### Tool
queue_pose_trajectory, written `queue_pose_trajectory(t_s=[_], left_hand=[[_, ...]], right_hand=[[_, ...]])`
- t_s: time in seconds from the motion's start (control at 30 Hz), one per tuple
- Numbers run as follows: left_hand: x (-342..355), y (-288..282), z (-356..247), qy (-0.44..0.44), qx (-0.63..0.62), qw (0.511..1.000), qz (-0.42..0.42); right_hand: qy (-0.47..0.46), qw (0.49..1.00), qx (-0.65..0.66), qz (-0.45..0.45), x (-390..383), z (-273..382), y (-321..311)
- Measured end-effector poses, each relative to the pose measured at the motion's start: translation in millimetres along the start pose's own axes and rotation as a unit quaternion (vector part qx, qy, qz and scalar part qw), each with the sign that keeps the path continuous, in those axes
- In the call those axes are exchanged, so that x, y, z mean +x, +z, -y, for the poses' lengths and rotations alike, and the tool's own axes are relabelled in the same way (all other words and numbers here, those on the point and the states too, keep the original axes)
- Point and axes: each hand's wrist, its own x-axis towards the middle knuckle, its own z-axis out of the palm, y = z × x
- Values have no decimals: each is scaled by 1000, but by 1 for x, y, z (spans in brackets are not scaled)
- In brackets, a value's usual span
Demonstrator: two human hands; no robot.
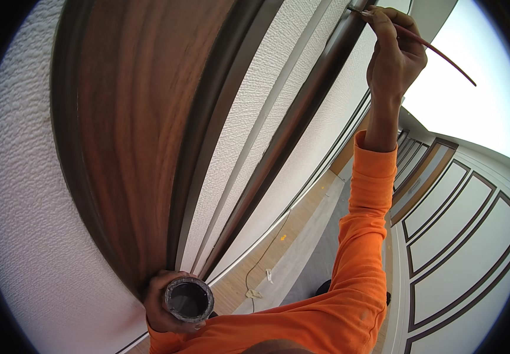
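Observation:
My right hand (397, 56) is raised at the upper right, closed in a pinch around a thin paintbrush (443, 55) with a reddish handle. The brush's dark tip is at the upper end of a dark brown trim strip (302, 112) on the white textured wall; I cannot tell whether it touches. Low at the left, my left hand (159, 302) wraps around a small round cup (209, 301) with a smeared rim. Dark liquid, like paint, lies inside the cup. That hand is close to the lower end of a brown wood-grain panel (143, 130) with a dark frame.
A cable (272, 245) runs over the wood-coloured floor (231, 292), where a pale covering strip (311, 221) also lies. White panels with dark trim (446, 259) line the far wall at the right. A bright ceiling area (479, 76) shows above.

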Motion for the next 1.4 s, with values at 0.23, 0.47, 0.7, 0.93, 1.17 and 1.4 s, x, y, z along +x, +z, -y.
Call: queue_pose_trajectory(t_s=[0.23,0.47,0.7,0.93,1.17,1.4], left_hand=[[0,-2,0,20,-7,1000,21],[0,-1,0,10,-4,1000,10],[-1,-2,1,16,5,1000,12],[0,0,-2,20,17,1000,3],[1,5,-12,-13,-4,1000,-12],[1,4,-11,-8,-6,1000,-6]], right_hand=[[0,1000,-18,2,-1,2,-1],[-4,1000,-12,-1,-1,3,0],[-32,999,-27,25,0,3,-2],[-5,999,28,-22,-1,4,-10],[-17,999,-12,-35,2,4,-8],[-26,998,-43,-24,-1,3,-10]])
